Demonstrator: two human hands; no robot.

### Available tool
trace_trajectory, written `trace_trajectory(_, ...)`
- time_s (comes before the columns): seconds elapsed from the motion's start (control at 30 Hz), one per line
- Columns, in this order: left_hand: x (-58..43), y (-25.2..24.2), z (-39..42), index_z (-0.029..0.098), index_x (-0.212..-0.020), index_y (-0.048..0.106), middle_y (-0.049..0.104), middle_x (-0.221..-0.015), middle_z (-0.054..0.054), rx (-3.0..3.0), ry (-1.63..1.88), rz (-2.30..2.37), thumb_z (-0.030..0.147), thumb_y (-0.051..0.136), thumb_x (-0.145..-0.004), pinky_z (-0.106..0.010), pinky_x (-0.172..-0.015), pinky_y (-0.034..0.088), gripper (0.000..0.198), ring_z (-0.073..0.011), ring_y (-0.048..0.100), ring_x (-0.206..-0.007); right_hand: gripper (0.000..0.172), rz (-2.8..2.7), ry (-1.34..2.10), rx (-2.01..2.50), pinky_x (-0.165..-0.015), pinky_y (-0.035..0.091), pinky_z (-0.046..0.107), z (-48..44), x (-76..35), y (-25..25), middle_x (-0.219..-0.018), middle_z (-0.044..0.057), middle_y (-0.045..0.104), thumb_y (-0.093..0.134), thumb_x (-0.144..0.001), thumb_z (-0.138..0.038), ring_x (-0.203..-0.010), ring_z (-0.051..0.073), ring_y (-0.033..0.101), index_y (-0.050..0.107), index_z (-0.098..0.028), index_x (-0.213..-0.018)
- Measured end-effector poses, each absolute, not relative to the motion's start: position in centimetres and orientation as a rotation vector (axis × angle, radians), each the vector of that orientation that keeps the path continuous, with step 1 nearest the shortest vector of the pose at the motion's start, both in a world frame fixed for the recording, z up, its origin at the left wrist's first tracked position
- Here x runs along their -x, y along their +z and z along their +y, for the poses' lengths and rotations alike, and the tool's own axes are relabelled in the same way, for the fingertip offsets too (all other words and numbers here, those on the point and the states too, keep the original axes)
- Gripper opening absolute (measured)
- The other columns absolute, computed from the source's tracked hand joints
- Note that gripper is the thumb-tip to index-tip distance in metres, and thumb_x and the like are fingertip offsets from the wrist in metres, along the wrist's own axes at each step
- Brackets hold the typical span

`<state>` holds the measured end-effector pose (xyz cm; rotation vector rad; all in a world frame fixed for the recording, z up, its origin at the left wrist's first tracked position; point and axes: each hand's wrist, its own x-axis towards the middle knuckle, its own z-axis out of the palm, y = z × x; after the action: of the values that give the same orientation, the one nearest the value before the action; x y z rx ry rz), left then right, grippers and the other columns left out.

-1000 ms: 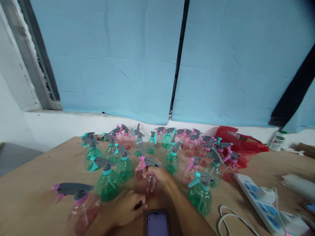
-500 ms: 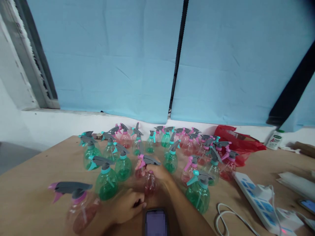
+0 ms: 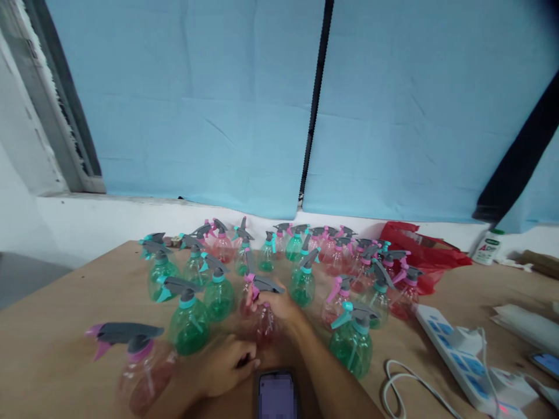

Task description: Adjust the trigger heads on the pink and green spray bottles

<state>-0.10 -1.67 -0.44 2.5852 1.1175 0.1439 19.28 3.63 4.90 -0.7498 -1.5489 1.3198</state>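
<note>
My right hand [image 3: 279,305] is closed around the neck of a clear pink spray bottle [image 3: 265,326] with a grey and pink trigger head. That bottle stands upright on the table. Loosely curled, my left hand [image 3: 227,364] rests on the tabletop, apart from the held bottle, and nothing shows in its fingers. A phone [image 3: 277,396] lies in front of my hands, between my forearms. To the left of my left hand is another pink spray bottle [image 3: 148,375]. A green spray bottle [image 3: 190,326] stands beyond my left hand, and one more green bottle [image 3: 353,346] is right of my right forearm.
Several pink and green spray bottles crowd the wooden table [image 3: 65,326] toward the wall. At the right are a red plastic bag [image 3: 419,250], a white bottle [image 3: 487,247], a power strip [image 3: 456,361] with plugs, and a white cable [image 3: 406,378]. Blue curtains [image 3: 196,105] hang behind.
My right hand has shifted very slightly at the pink spray bottle's neck, still gripping it. My left hand and the other bottles look the same.
</note>
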Motion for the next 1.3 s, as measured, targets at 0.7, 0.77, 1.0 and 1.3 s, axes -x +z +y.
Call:
trace_trajectory(0.7, 0.3, -0.9, -1.4, 0.023, -0.083, 0.061, 0.064, -0.075, 0.002, -2.594, 0.162, 1.125, 0.046, 0.051, -0.104, -0.029, -0.060, 0.026, 0.032, -0.0145, 0.055, -0.069, 0.030, -1.623, 1.261, 0.660, -0.054, 0.035, 0.024, 4.7, -21.8, 4.9, -0.065, -0.002, 0.068, 0.053, -0.061, -0.023, -0.056, 0.015, 0.055, 0.077, -0.021, -0.080)
trace_trajectory(0.77, 0.3, -0.9, -1.4, 0.023, -0.083, 0.061, 0.063, -0.074, 0.003, -2.598, 0.147, 1.117, 0.046, 0.050, -0.103, -0.029, -0.060, 0.025, 0.032, -0.0143, 0.054, -0.068, 0.032, -1.574, 1.205, 0.726, -0.056, 0.039, 0.025, 5.3, -22.8, 4.2, -0.067, -0.001, 0.069, 0.052, -0.063, -0.023, -0.055, 0.015, 0.056, 0.076, -0.021, -0.084)
trace_trajectory(1.0, 0.5, -1.4, -1.2, 0.024, -0.082, 0.060, 0.061, -0.072, 0.002, -2.603, 0.158, 1.082, 0.047, 0.047, -0.105, -0.029, -0.059, 0.026, 0.036, -0.0146, 0.053, -0.066, 0.018, -1.314, 0.702, 1.028, -0.056, 0.042, 0.028, 7.4, -21.9, 1.4, -0.064, -0.003, 0.056, 0.057, -0.072, -0.026, -0.058, 0.017, 0.051, 0.067, -0.022, -0.086)
trace_trajectory(1.3, 0.6, -1.4, -1.3, 0.025, -0.083, 0.060, 0.062, -0.074, 0.003, -2.600, 0.156, 1.117, 0.048, 0.049, -0.104, -0.029, -0.060, 0.027, 0.034, -0.0149, 0.054, -0.067, 0.041, -1.279, 0.328, 0.907, -0.071, 0.049, 0.029, 7.3, -20.2, 0.3, -0.093, 0.001, 0.056, 0.057, -0.069, -0.015, -0.076, 0.017, 0.055, 0.049, -0.022, -0.109)
